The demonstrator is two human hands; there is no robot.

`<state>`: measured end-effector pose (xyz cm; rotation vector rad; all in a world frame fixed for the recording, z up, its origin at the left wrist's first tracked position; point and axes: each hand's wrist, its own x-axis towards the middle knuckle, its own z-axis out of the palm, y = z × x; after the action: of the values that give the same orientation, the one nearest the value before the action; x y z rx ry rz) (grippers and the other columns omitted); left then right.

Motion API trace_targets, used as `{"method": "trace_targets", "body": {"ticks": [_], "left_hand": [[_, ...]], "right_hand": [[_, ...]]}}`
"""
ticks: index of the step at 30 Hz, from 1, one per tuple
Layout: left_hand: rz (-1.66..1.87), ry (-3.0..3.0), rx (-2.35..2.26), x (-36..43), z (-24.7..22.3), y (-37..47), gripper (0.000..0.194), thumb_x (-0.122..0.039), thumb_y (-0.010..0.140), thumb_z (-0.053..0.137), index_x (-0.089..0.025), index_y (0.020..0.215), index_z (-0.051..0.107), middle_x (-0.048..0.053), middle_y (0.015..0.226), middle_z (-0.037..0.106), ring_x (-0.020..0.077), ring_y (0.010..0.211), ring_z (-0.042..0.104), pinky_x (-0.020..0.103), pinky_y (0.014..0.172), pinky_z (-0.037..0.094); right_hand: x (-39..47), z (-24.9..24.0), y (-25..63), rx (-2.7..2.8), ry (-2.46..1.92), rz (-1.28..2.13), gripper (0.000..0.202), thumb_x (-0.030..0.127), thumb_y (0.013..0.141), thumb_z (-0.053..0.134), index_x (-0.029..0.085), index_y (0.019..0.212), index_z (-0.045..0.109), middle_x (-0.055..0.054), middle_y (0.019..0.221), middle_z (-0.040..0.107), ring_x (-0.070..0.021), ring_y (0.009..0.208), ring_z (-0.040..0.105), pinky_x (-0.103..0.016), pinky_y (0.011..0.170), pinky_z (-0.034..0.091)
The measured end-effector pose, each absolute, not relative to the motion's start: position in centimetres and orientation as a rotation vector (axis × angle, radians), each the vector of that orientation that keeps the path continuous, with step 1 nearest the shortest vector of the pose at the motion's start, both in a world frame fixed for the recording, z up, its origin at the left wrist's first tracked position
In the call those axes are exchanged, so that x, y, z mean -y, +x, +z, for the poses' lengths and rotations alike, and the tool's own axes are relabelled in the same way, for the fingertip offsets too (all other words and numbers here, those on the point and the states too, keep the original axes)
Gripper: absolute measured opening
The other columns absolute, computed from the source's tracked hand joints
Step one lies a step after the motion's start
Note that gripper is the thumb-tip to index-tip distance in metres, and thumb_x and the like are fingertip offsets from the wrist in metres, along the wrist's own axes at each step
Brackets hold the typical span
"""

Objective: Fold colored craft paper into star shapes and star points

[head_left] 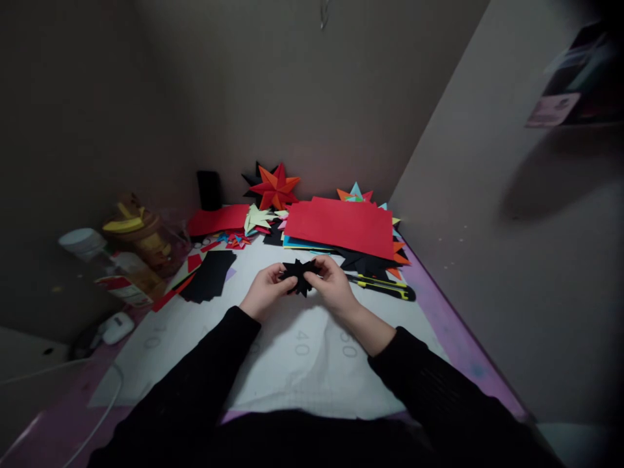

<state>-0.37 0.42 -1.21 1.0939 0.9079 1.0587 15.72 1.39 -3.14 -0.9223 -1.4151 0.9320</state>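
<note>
"Our left hand [268, 286] is pinching one side of the black paper star [299, 276] between thumb and fingers, and our right hand [334, 286] is pinching the other."

"Where are we holding it?"

"Over the middle of the white sheet [302, 377], just in front of the red paper stack [341, 224]. We cannot tell whether it is touching the sheet."

"What is the sheet covering?"

"Most of a purple tabletop [470, 354], wrinkling towards our edge. The table is standing in a corner, with a grey wall [312, 97] rising behind and a paler wall [463, 188] slanting along our right."

"Are we reading any writing?"

"Large grey numbers on the sheet: we are making out '10' towards the left and '40' near the middle. A red-and-white label [127, 290] is showing on the bottle [142, 270] at our left, but its print is blurring. The pink card [553, 109] at upper right is blurring too."
</note>
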Motion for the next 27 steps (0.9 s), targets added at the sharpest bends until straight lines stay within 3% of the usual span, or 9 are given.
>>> {"method": "trace_targets", "body": {"ticks": [6, 12, 27], "left_hand": [[1.104, 1.026, -0.900, -0.06, -1.23, 0.13, 0.029, -0.026, 0.063, 0.076, -0.014, 0.075, 0.052, -0.001, 0.068, 0.059, 0.0105, 0.058, 0.058, 0.025, 0.059, 0.046], [1.134, 1.000, -0.892, -0.06, -1.72, 0.27, 0.029, -0.026, 0.065, 0.075, -0.015, 0.075, 0.051, -0.002, 0.065, 0.059, 0.0097, 0.059, 0.058, 0.024, 0.062, 0.045], [1.142, 1.179, -0.890, 0.11, -1.02, -0.04, 0.026, -0.023, 0.066, 0.075, -0.015, 0.075, 0.052, -0.001, 0.068, 0.062, 0.0117, 0.066, 0.058, 0.023, 0.065, 0.043]], "right_hand": [[-1.07, -2.89, 15.86, 1.499, -0.897, 0.646, 0.015, 0.017, 0.074, 0.061, 0.022, 0.087, 0.058, -0.005, 0.100, 0.055, -0.0185, 0.094, 0.055, -0.030, 0.072, 0.048], [-0.91, -2.73, 16.03, 1.559, -0.901, 0.423, 0.012, 0.013, 0.075, 0.062, 0.022, 0.082, 0.062, -0.005, 0.102, 0.052, -0.0200, 0.099, 0.054, -0.039, 0.089, 0.043], [-0.46, -2.47, 16.28, 1.642, -0.845, 0.069, 0.013, 0.011, 0.076, 0.057, 0.024, 0.076, 0.062, -0.004, 0.084, 0.052, -0.0207, 0.083, 0.053, -0.040, 0.076, 0.045]]}}
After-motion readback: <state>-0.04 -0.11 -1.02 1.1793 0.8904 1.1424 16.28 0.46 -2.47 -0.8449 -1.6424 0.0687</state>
